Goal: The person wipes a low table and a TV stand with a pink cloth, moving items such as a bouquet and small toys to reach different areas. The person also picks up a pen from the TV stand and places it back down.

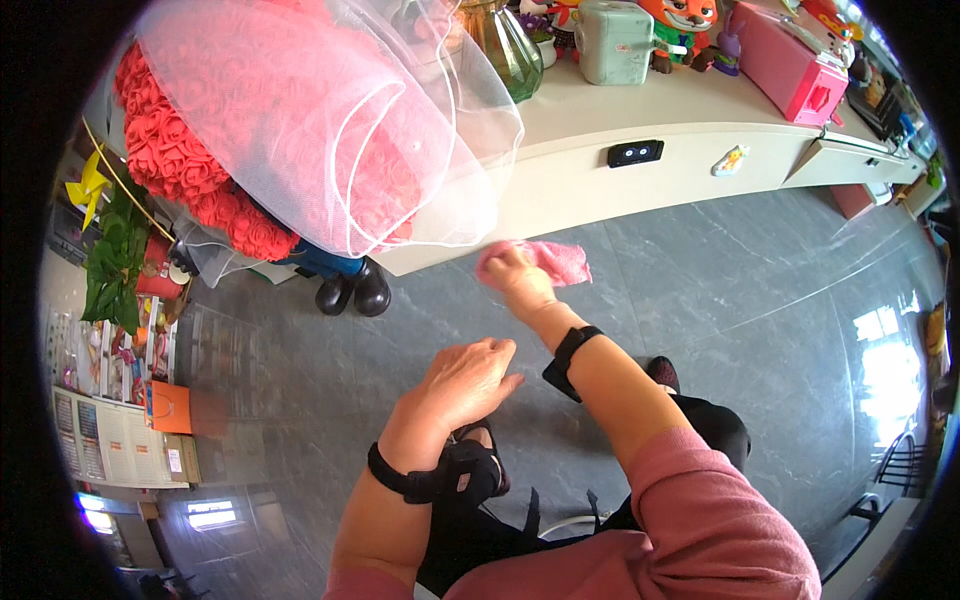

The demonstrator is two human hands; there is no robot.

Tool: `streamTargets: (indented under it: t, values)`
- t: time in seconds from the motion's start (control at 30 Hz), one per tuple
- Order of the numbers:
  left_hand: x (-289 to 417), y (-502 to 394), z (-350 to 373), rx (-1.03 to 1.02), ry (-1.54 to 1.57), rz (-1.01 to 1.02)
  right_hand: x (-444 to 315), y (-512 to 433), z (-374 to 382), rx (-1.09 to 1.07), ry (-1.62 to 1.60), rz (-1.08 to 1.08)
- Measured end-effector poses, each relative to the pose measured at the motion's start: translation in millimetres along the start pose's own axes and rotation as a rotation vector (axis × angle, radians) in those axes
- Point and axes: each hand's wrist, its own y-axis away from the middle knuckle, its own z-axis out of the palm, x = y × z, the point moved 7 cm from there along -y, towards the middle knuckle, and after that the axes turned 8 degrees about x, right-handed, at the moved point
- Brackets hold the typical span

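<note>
My right hand [525, 283] is closed on a pink cloth [568, 262] in front of the cream cabinet [559, 184], above the grey tiled floor. One end of the cloth hangs out to the right of the fingers. It looks close to the cabinet's lower edge, but I cannot tell whether it touches it. Nearer my body, my left hand [466, 382] hovers with its back turned up and holds nothing that I can see. Its thumb stands apart, while the curled fingertips are partly hidden. Black straps go round both wrists.
A rose-covered shape [176, 154] under white tulle [420, 150] overhangs the cabinet, with black boots [371, 289] below. On top stand a glass vase [514, 60], a pale green case [615, 41], a fox figure [679, 30] and a pink box [787, 67]. A socket [635, 153] is set into the front.
</note>
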Motion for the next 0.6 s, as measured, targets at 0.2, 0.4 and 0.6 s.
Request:
streamTargets:
  t: [0.2,0.4,0.6]
  values:
    - [-7,13,-2,0.095,0.014,0.069,124,72,-22,0.139,-0.471,0.925]
    - [-11,7,2,0.064,-0.02,0.024,53,-8,-105,0.704,-1.462,0.858]
    - [-26,29,-3,0.082,-0.03,-0.038,-35,-47,-54,0.35,-1.188,0.603]
